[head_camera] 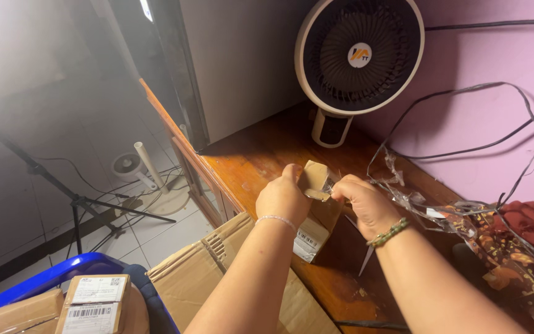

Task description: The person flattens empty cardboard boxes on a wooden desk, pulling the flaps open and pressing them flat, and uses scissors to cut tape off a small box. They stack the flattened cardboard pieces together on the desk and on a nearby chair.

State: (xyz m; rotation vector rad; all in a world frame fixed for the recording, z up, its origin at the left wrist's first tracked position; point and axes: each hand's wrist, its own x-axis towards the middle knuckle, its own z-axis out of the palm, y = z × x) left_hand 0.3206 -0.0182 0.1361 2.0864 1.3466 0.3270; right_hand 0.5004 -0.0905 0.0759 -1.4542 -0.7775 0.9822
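Two hands at work over a wooden table (261,154). Left hand (282,198) grips 1 small cardboard box (316,213) near its top flap; box stands tilted on table's near part, w/ 1 white label on its lower side. Right hand (366,204) is closed, pinching sth at the flap; can't tell what. 1 round fan (360,55) at back, 1 clear plastic wrap (502,247) on the right. 1 flattened carton (217,272) lower left, 2 labelled parcels (94,303) by it.

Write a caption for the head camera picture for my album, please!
Two hands, left and right, grip a small cardboard box over a wooden table, near a fan.
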